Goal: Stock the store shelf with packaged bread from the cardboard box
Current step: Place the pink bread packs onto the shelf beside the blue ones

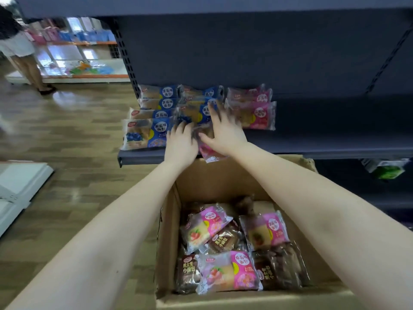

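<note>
Blue bread packets (146,130) lie in rows at the left of the dark shelf (335,148), with pink bread packets (257,113) to their right. My left hand (181,142) curls its fingers over the near edge of a blue packet (194,115) in the second column. My right hand (223,130) lies with fingers spread across that blue packet and the pink row. A pink packet (212,154) sticks out under its palm, overhanging the shelf edge. The open cardboard box (169,220) below holds several pink (230,271) and brown (187,271) packets.
The shelf's right part is bare metal, with another shelf board overhead. A green item (390,172) sits on a lower shelf at the right. A white fixture (20,186) stands on the wooden floor at the left. A person (20,48) stands by a far display.
</note>
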Tool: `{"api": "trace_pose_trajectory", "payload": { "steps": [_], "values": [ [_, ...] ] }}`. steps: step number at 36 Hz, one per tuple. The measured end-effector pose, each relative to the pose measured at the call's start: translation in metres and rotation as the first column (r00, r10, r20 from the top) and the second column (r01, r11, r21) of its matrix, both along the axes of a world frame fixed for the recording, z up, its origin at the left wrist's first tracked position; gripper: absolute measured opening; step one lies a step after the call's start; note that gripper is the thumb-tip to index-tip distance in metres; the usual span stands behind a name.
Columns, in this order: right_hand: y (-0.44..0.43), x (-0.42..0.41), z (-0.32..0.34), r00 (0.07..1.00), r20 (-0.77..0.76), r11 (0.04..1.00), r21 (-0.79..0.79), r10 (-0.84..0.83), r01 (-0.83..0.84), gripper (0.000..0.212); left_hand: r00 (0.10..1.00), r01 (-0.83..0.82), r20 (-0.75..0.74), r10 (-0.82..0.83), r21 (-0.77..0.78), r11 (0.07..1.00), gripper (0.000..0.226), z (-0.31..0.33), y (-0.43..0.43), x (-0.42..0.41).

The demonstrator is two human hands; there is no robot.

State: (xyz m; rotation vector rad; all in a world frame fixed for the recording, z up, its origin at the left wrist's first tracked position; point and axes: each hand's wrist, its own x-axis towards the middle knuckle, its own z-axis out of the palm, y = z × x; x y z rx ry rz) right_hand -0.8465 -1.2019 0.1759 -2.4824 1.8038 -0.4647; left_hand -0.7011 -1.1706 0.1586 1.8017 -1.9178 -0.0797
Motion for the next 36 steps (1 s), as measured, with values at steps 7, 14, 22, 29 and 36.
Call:
{"api": "trace_pose_trajectory", "payload": {
  "steps": [7,14,22,29,36],
  "values": [
    [0.022,0.015,-0.025,0.977,-0.009,0.942,0.262,-0.212,0.207,0.086,0.922,-0.021,-0.385,0.047,0.073,0.997,0.05,-0.001,0.014,-0.011],
    [0.029,-0.001,-0.032,0.962,0.153,0.962,0.191,-0.227,0.196,0.087,0.905,-0.058,-0.411,0.107,0.13,0.99,0.04,-0.007,0.018,0.001],
    [0.035,-0.022,-0.026,0.929,0.353,0.993,0.057,-0.113,0.099,0.094,0.84,-0.039,-0.535,0.089,0.105,0.994,0.057,0.002,0.007,-0.004],
    [0.031,-0.056,-0.008,0.959,0.283,0.999,-0.035,0.027,-0.018,0.091,0.846,0.03,-0.532,0.046,0.133,0.991,0.077,0.034,-0.015,-0.014],
    [0.028,-0.089,-0.001,0.984,0.153,0.99,-0.123,0.093,-0.074,0.086,0.83,0.23,-0.554,-0.07,0.225,0.947,0.064,0.045,-0.033,-0.037]
  ]
}}
